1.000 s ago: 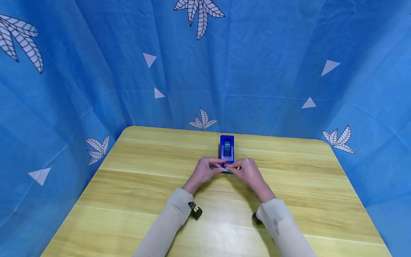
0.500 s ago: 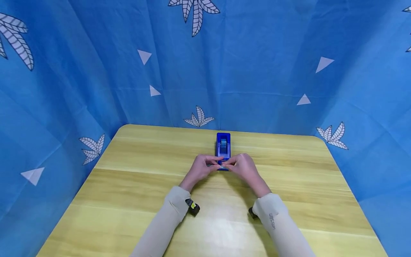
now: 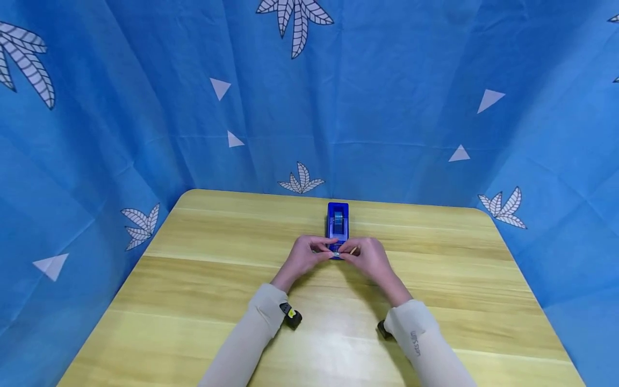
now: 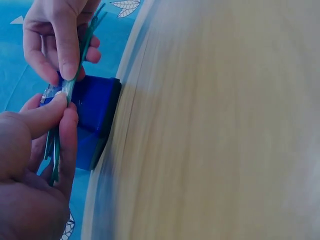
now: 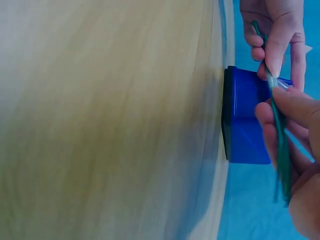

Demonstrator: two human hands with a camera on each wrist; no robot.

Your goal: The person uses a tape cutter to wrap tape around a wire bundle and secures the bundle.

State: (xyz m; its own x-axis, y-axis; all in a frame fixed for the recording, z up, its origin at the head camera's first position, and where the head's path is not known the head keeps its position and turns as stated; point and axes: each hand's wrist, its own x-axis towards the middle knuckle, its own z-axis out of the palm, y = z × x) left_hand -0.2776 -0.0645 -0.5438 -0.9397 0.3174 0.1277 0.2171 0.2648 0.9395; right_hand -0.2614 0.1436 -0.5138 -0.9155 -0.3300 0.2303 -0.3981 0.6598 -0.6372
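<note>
A small bundle of thin green strips (image 4: 87, 40) is held crosswise between both hands, with clear tape (image 4: 67, 89) about its middle. My left hand (image 3: 306, 255) pinches one side of it between thumb and fingers, right at the tape. From the other side my right hand (image 3: 369, 257) pinches the same bundle, its fingertips also at the tape. In the right wrist view, the long ends of the green strips (image 5: 284, 165) run along the right palm. Just beyond the hands stands a blue tape dispenser (image 3: 338, 206), its front end partly covered by the fingers.
The dispenser carries a roll of clear tape (image 3: 338, 218). Both hands work over the far half of a wooden table (image 3: 232, 301). A blue patterned curtain (image 3: 387, 107) hangs behind the table and along its sides.
Both hands stay together in front of the dispenser. The right fingertips have shifted slightly at the bundle, and a glint of tape shows between the hands. The head view has shifted a little.
</note>
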